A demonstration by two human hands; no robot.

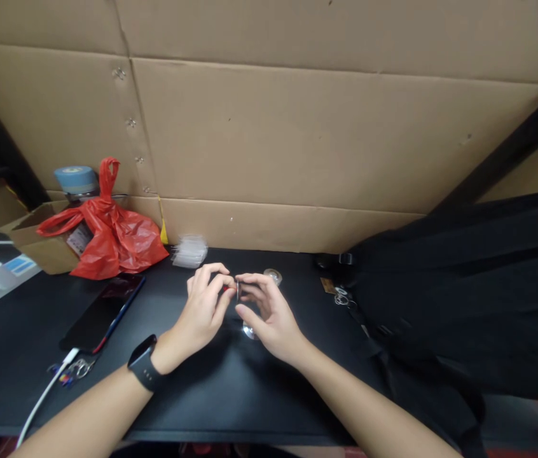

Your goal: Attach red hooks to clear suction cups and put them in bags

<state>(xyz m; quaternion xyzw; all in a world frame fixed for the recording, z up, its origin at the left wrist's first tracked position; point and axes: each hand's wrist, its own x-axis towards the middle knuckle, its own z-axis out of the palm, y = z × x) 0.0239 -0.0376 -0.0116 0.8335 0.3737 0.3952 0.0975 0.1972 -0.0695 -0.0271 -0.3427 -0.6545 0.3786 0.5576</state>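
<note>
My left hand (209, 302) has thumb and forefinger pinched together above the black table. In that pinch is a small thin disc (238, 291), seen edge-on, with a bit of red beside it at the fingertips. My right hand (269, 315) is close on the disc's other side, its fingers curved and its thumb held apart from them; whether its fingertips touch the disc I cannot tell. Below the right thumb lies a shiny clear round piece (249, 331), partly covered by the hand. Another clear round piece (273, 276) lies just behind the right fingers.
A tied red plastic bag (121, 238) and a cardboard box (49, 245) stand back left. Nearer are a phone (104, 312) on a white cable (44, 394) and keys (81, 367). Clear plastic sleeves (189, 250) lie behind my hands. A black bag (469, 305) fills the right.
</note>
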